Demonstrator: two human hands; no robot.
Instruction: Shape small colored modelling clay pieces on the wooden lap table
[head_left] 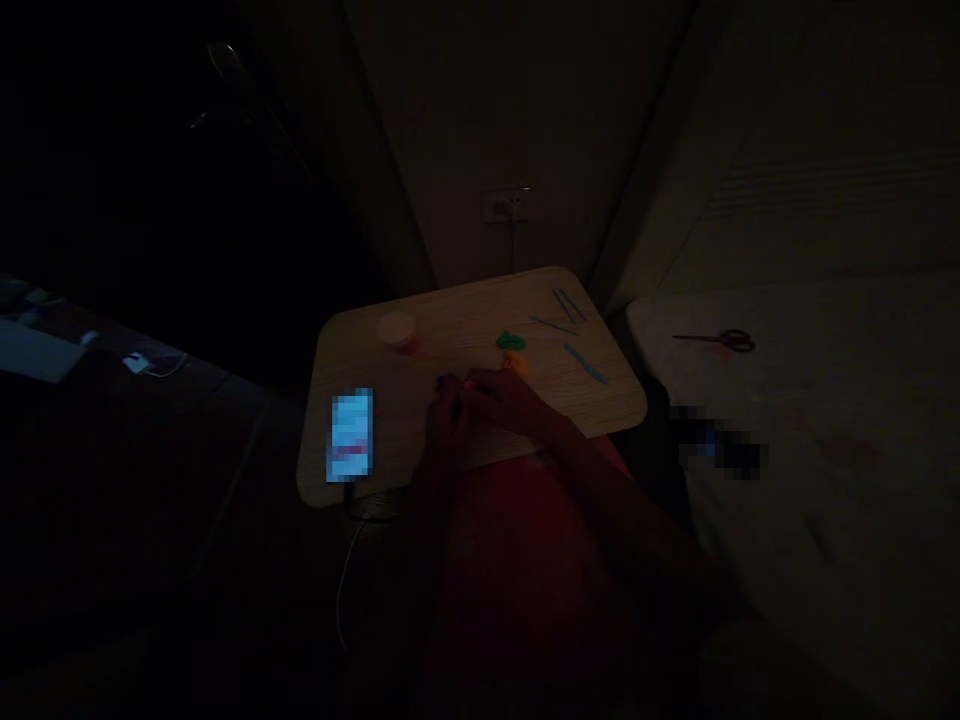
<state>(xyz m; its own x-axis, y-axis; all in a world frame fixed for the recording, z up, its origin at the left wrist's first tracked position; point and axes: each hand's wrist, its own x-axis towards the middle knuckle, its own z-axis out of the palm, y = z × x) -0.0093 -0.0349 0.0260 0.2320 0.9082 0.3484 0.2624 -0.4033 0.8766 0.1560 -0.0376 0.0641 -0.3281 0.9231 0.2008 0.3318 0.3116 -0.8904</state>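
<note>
Fingers of left hand [448,418] and right hand [501,398] pinch a small red piece [469,386], inside the table's [420,455] near edge.

Dark red clothing [525,550], bare forearms [600,490]

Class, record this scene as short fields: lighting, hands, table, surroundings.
Lighting: very dim
Hands: left hand and right hand close together over the small table
Held: too dark to tell
Beside right hand: yellow lump, green lump beyond it
Table's left side: pale round container, lit screen
Table's right side: blue-green tools
Farther right: scissors on a pale surface
</note>
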